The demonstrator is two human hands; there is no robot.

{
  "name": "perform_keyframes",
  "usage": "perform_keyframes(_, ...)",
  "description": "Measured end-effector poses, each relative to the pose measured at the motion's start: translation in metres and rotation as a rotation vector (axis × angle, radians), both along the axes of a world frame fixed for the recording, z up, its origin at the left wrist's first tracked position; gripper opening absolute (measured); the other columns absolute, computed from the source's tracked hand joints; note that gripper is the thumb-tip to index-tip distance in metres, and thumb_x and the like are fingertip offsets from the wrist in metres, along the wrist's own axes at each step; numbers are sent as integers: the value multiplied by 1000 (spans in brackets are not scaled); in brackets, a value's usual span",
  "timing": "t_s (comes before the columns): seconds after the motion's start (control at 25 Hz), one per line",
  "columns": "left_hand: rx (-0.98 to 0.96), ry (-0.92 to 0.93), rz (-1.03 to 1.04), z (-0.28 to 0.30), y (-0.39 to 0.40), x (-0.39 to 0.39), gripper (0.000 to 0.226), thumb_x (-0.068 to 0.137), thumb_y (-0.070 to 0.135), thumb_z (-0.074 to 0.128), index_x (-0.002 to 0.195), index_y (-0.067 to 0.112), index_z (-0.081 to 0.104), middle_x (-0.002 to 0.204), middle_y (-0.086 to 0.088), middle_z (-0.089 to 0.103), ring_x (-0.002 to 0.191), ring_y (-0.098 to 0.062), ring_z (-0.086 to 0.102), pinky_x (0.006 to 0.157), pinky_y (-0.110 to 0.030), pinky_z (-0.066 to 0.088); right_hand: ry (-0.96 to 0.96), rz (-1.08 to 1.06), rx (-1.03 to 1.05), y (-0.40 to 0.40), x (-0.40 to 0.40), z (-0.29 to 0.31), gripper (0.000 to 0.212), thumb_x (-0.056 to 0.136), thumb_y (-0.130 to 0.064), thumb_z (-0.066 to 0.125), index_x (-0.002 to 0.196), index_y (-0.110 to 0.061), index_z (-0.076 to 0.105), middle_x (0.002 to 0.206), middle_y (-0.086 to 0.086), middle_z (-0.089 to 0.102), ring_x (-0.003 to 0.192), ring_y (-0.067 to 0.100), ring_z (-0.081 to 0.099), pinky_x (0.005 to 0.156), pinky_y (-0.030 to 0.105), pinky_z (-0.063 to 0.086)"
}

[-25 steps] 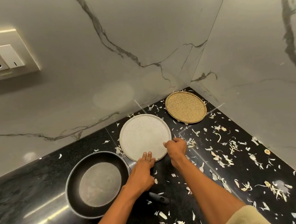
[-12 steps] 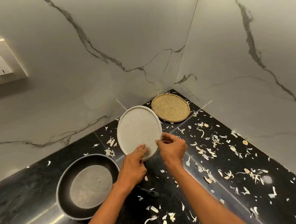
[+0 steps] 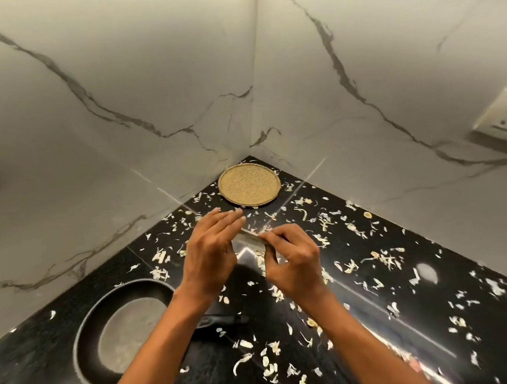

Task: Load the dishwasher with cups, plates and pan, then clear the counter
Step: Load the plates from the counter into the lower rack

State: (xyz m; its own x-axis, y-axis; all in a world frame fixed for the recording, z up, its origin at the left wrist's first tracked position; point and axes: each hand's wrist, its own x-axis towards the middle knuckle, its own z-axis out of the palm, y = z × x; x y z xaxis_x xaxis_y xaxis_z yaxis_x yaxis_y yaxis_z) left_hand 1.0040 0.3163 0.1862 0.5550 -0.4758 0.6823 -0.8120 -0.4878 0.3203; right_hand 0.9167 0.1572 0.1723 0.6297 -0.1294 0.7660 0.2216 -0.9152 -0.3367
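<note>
The right hand [image 3: 294,261] pinches the grey plate's [image 3: 250,243] edge with curled fingers; the left hand [image 3: 210,252] lies flat-fingered against its face, so the plate stands edge-on between them. Below the left wrist sits the pan [image 3: 120,334]. Beyond the fingertips, a woven mat [image 3: 249,185] fills the marble corner. Pale peelings [image 3: 381,258] litter the black counter [image 3: 384,318].

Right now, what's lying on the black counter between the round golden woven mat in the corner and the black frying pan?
In the head view, pale peel scraps litter the shiny black counter between the round golden woven mat and the black frying pan.
</note>
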Motion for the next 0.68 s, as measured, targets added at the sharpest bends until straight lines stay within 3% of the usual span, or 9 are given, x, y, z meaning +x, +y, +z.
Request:
perform_keyframes(0.12,-2,-52,-117,4,-18,-22,36,70,-9,81,98,13,78,100,-1,77,91,-17,72,77,-36,60,-20,-59,-104,-25,-45,3,18,77,5,78,93,-3,76,87,5,66,77,16,60,63,30,53)
perform_keyframes(0.32,-89,-141,-314,9,-76,-82,32,71,-9,66,93,10,78,94,-2,76,85,-18,73,64,-32,60,5,-243,-127,-68,-135,8,22,83,2,75,104,-3,77,99,6,74,89,18,69,74,30,59)
perform_keyframes(0.44,-146,-171,-471,14,-114,-125,31,73,-8,60,92,7,79,96,-3,76,88,-17,72,67,-31,60,4,-383,-104,-87,-200,6,30,84,3,75,114,-3,74,114,9,74,107,19,71,89,30,59)
perform_keyframes(0.6,-200,-155,-720,10,-165,-198,32,71,-14,68,94,6,80,101,-5,76,97,-17,72,79,-37,60,-46,-583,-81,-102,-300,3,37,76,7,82,111,-2,75,115,8,74,109,18,70,89,32,60)
perform_keyframes(0.68,-219,-133,-822,6,-184,-235,26,80,-10,65,95,6,80,104,-4,76,101,-18,72,83,-40,60,-58,-653,-90,-102,-346,-1,38,72,8,83,109,-2,77,114,7,74,109,16,70,88,32,59)
